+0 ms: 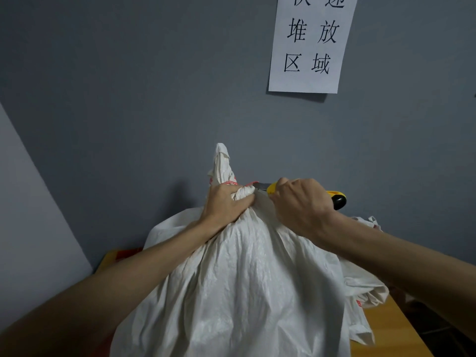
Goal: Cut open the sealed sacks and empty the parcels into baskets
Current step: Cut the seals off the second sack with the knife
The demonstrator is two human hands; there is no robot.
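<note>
Sack (239,279) stands upright before the wall, its neck pointing up. Left hand (226,202) clenches the neck; right hand (298,202) grips a knife (337,198), blade level, seemingly touching the tie (233,182).

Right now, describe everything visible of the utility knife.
The utility knife has a yellow, plastic-looking body, a black rear cap and a short metal blade extended. It lies roughly level, with the blade pointing left at the red tie on the white sack's bunched neck. The right hand grips its middle, hiding most of the handle.
</note>
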